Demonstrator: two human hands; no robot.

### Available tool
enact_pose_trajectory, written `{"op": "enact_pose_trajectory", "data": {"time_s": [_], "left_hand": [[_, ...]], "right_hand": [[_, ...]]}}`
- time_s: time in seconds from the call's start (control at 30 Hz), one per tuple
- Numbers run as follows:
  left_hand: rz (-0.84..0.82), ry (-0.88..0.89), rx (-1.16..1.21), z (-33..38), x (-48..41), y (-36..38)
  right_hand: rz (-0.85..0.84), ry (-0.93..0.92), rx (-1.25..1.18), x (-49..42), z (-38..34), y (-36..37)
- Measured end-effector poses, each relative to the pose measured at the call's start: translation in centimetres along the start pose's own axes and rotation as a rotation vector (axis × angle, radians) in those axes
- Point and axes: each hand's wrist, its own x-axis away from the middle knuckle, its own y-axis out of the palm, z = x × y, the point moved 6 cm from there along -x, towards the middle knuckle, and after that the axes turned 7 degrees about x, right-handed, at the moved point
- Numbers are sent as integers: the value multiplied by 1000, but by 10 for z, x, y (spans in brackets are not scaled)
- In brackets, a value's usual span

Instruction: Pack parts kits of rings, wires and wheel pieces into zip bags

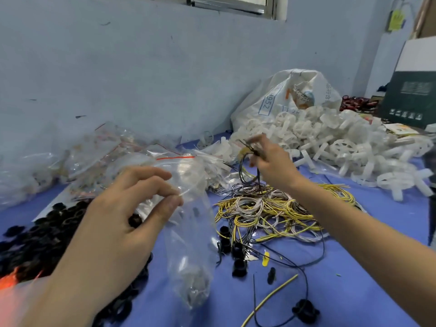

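Observation:
My left hand [127,208] pinches the rim of a clear zip bag [191,244] with a red seal strip; the bag hangs open above the blue table, with pale and dark parts at its bottom. My right hand [271,161] is raised over the wire heap [271,208] and grips a few coiled black and yellow wires [245,166] that dangle from its fingers. A pile of black rings [42,239] lies under my left wrist. White wheel pieces [330,138] are heaped at the back right.
Filled zip bags [77,159] are stacked at the left by the wall. A white sack [287,95] stands behind the wheels, with a dark green box [410,97] at far right. Loose black rings [238,258] and stray wires [278,291] lie on the blue table [354,267].

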Motion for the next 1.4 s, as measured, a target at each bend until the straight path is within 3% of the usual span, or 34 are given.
{"op": "enact_pose_trajectory", "data": {"time_s": [0.1, 0.3, 0.4, 0.57, 0.83, 1.03, 1.27, 1.33, 1.4], "left_hand": [[-37, -10, -29, 5, 1, 4], [-114, -97, 36, 11, 3, 12], [-158, -157, 41, 11, 6, 13], [-196, -173, 52, 16, 7, 15], [-229, -182, 57, 21, 8, 19], [-290, -156, 60, 27, 9, 27], [-381, -110, 12, 39, 9, 36], [-341, -47, 15, 43, 8, 35], [-267, 1, 31, 44, 7, 31]], "right_hand": [[-193, 16, -758, 0, -26, -18], [-548, 125, -1558, 17, -52, -18], [-596, 154, -1660, 23, -60, -17], [-706, 174, -1619, 29, -69, -10], [-889, 227, -1994, 41, -94, -2], [-780, 255, -1903, 41, -97, -4], [-877, -52, -1637, 45, -120, -25], [-1067, -111, -1382, 58, -128, -10], [-1072, -92, -912, 62, -117, 15]]}}
